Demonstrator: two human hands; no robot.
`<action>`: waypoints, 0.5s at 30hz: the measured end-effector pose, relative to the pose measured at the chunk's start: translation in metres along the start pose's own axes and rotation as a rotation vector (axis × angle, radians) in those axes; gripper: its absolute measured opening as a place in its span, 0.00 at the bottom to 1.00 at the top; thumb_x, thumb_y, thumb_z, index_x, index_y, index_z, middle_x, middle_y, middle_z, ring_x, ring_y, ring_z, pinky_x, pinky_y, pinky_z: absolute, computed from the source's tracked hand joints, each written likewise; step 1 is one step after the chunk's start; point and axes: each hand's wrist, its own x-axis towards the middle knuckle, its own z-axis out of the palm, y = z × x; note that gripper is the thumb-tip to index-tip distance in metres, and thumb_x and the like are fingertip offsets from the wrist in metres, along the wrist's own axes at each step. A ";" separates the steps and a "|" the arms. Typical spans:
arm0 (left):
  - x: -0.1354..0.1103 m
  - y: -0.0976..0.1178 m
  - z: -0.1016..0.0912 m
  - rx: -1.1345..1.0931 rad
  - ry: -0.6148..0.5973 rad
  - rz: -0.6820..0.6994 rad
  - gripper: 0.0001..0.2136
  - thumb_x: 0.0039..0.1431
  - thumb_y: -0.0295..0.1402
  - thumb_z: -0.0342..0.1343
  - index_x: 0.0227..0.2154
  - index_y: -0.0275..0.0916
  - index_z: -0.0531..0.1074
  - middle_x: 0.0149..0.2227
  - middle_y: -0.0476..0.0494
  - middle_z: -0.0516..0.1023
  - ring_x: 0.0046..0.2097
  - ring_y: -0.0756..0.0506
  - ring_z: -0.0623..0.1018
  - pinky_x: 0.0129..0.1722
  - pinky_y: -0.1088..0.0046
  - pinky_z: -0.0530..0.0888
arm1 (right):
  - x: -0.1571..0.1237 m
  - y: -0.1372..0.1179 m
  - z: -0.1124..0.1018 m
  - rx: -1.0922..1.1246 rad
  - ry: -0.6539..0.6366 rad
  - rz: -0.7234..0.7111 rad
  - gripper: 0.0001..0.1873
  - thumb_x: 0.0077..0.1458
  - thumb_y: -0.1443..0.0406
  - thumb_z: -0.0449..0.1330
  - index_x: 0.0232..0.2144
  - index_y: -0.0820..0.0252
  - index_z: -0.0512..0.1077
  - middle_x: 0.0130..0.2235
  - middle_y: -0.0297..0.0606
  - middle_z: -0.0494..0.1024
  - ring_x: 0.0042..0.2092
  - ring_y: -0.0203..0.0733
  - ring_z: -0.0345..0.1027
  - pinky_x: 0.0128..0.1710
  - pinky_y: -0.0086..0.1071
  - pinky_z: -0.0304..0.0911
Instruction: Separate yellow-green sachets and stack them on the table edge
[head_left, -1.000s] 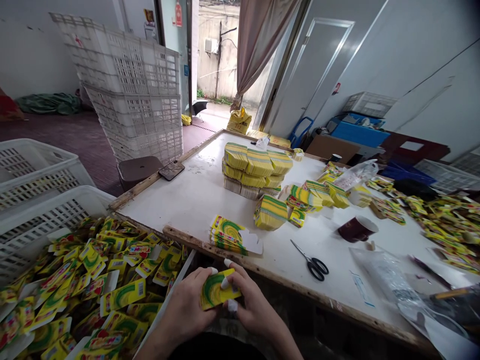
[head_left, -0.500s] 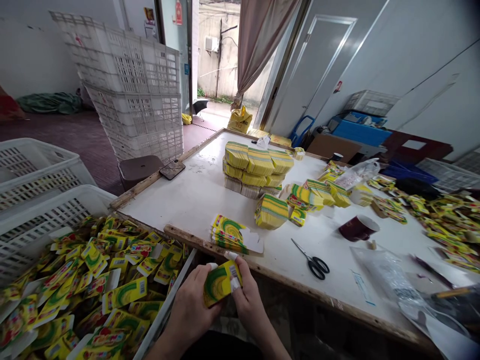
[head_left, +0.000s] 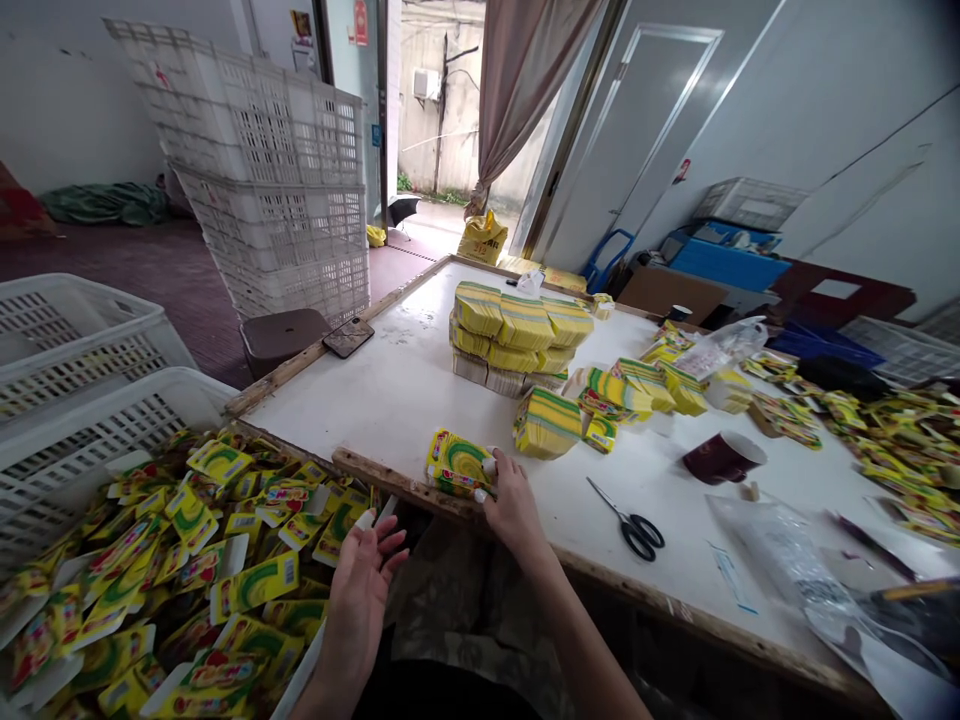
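From my distant seat, the head view shows a smooth white tabletop (head_left: 360, 390), scuffed in places and edged with rough, worn wooden strips (head_left: 382, 478). At its near edge lies a low pile of flat, glossy yellow-and-green printed cardboard cartons (head_left: 456, 462), its corners rounded by curling green swirls.

I see the right hand (head_left: 514, 500) at the right end of this pile, thumb at the near corner and forefinger at the far one, both tips wrapped in white covers. The fingers touch the cardboard with the end of the pile between them; I cannot tell whether they are clamped on it.

The left hand (head_left: 364, 580) is well apart from the pile, palm turned upward, fingers spread and loosely curved. It hovers beside a slotted white plastic crate (head_left: 112, 432) heaped with loose, jumbled yellow cartons (head_left: 251, 590).

Beyond the pile, tightly packed yellow-and-green carton blocks (head_left: 517, 330) stand in layers, their edges finely ridged. To the right lie black-handled metal scissors (head_left: 625, 519), a glossy dark-maroon mug (head_left: 716, 458) and a crinkled clear plastic bag (head_left: 780, 540).
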 end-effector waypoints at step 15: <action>-0.021 -0.001 0.047 -0.234 -0.208 0.054 0.19 0.43 0.51 0.64 0.30 0.40 0.74 0.27 0.49 0.74 0.33 0.45 0.76 0.42 0.64 0.75 | -0.098 -0.096 0.005 1.088 -0.376 0.272 0.32 0.43 0.68 0.66 0.51 0.54 0.60 0.34 0.30 0.67 0.34 0.37 0.62 0.34 0.29 0.59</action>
